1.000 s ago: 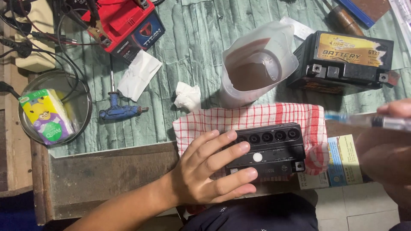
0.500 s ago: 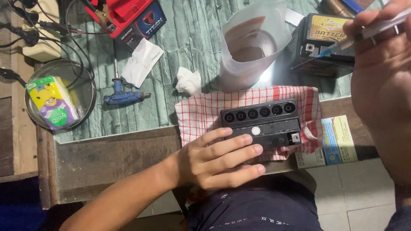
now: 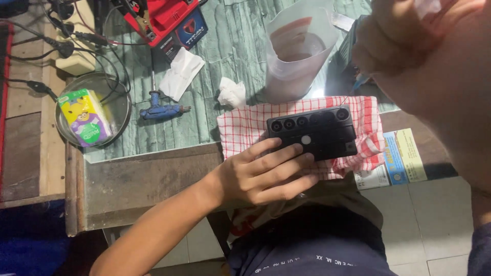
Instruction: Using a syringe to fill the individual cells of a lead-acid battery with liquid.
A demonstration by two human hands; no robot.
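A small black battery (image 3: 319, 134) with a row of several open filler holes lies on a red-checked cloth (image 3: 240, 133) at the bench edge. My left hand (image 3: 261, 174) rests on its near left side, fingers spread over the case. My right hand (image 3: 434, 56) is raised close to the camera at the upper right and fills that corner. It is closed around a syringe (image 3: 361, 82), of which only the blue hub and a thin needle show. The needle points down toward the rightmost hole.
A translucent plastic jug (image 3: 296, 56) stands behind the cloth. Further left lie a crumpled tissue (image 3: 232, 92), a blue T-handle tool (image 3: 161, 110) and a red battery (image 3: 169, 15) with cables. A metal bowl (image 3: 123, 102) holds a tissue pack (image 3: 84, 117). A leaflet (image 3: 404, 161) lies right.
My right hand has swung in from the right with the syringe, up toward the camera, bringing the needle over the battery's right end. The view shifted; my left hand stays on the battery.
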